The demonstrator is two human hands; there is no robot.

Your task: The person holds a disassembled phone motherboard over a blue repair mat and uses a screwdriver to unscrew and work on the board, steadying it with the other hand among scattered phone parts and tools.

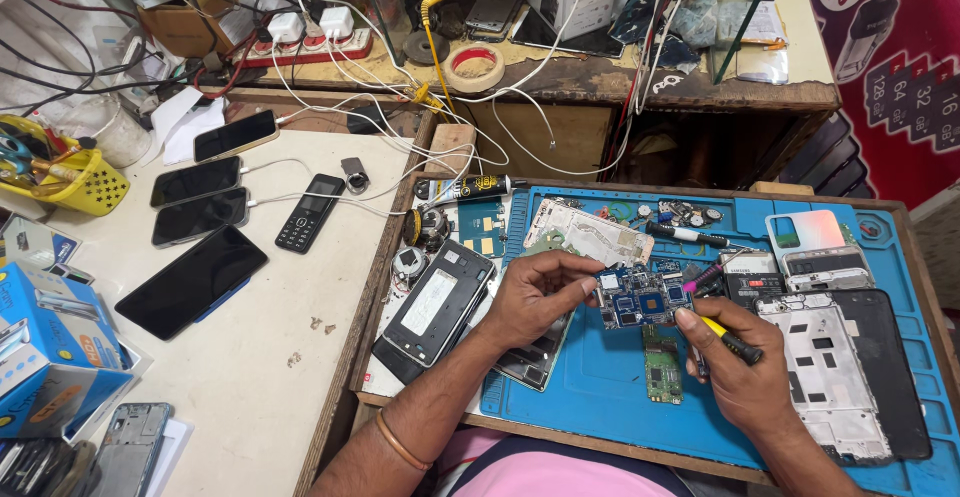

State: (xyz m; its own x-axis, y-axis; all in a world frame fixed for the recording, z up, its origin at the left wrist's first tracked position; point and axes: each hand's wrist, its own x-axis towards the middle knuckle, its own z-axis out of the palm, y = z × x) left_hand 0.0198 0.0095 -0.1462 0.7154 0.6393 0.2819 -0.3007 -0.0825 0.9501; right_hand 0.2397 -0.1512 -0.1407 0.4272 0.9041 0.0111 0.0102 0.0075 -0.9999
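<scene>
Left hand (540, 297) pinches blue circuit board (645, 302) above blue mat (600, 377); right hand (740, 367) grips yellow-handled tool (728, 340).
Best done with the board kept level and the tip light on its right edge. Both wrists low over worktop (240, 377), fingers curled; a green board (662, 365) lies just below.

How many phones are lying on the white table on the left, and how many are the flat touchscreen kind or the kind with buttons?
Flat black touchscreen phones lying face up: 4
Small black phone with a button keypad: 1
Total: 5

Not counted: the grey phone shell at the table's near edge.
</scene>
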